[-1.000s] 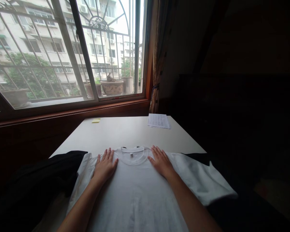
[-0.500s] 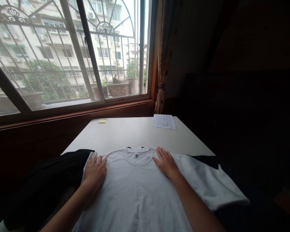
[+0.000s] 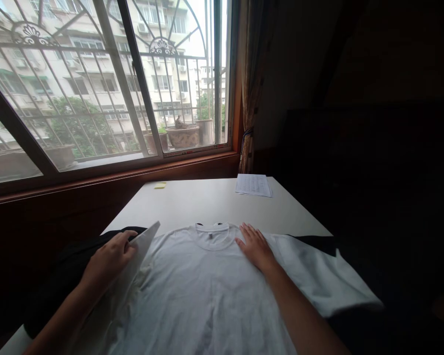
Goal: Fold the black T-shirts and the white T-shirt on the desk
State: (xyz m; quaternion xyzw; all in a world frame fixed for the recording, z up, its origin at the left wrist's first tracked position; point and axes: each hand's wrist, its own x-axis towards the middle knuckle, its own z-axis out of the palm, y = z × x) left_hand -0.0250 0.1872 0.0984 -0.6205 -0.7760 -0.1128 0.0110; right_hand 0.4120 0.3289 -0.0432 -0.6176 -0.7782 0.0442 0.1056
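A white T-shirt lies spread on the white table, its collar toward the window. My right hand rests flat on the shirt just right of the collar, fingers extended. At the left, my left hand is closed on the shirt's left sleeve, whose edge stands up as a white fold beside the fingers. The shirt's right sleeve spreads out past my right forearm. Black fabric lies under and beyond my left hand, and more black cloth shows behind the right shoulder.
Printed papers lie at the table's far right edge. A small yellow note is at its far left. Beyond the table are a barred window and a tied curtain. The right side of the room is dark.
My left hand has moved left and slightly nearer from the shirt's shoulder, and the left sleeve's edge is now raised. My right hand remains on the shirt. The view has shifted slightly.
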